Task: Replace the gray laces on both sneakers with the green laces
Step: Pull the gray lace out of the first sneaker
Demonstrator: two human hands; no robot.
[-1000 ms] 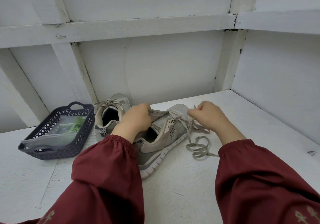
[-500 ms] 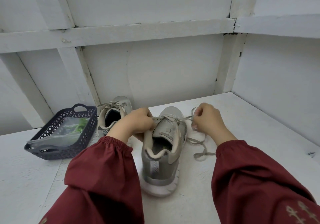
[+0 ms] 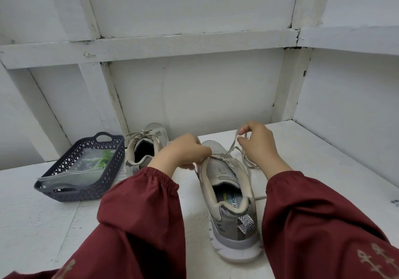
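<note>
Unlacing the near sneaker (image 3: 228, 194): your left hand (image 3: 183, 151) grips its upper, your right hand (image 3: 258, 147) pinches the gray lace (image 3: 232, 147); next, likely pull it clear.

Soft even light, wide-angle edge distortion

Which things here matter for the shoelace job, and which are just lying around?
For the job: near sneaker, far sneaker, gray lace in the right hand, green laces in a clear bag.
Just lying about: dark basket holding that bag, small dark scrap at the right edge.
</note>
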